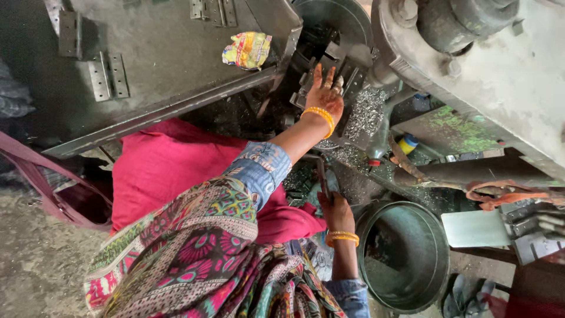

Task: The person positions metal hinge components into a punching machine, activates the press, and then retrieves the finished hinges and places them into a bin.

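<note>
Landmark: the die block of the big grey press; all places taken from it. Far left of the die block, a steel bench with flat hinge plates lying loose on it, more hinges at its far edge. Nearer the block, on the same bench, a crumpled yellow wrapper. Below the bench, pink cloth over the worker's lap, patterned shawl nearer me. At the block itself: the left hand, orange bangle at the wrist, laid flat on the tooling, fingers stretched out and slightly spread, not curled around anything; whether a small piece sits under the fingertips, cannot tell, too dark there. Just right of the block, a heap of bright metal shavings spilled down the press bed. Below the block and a little right, the right hand closed in a fist around a thin dark lever that stands up toward the block. Well below and right of the block, a round metal tub on the floor; it looks almost bare inside. Progress, as a judgement only: the shavings say plenty has passed through; only some hinge plates remain on the bench; no finished pile in sight.
</note>
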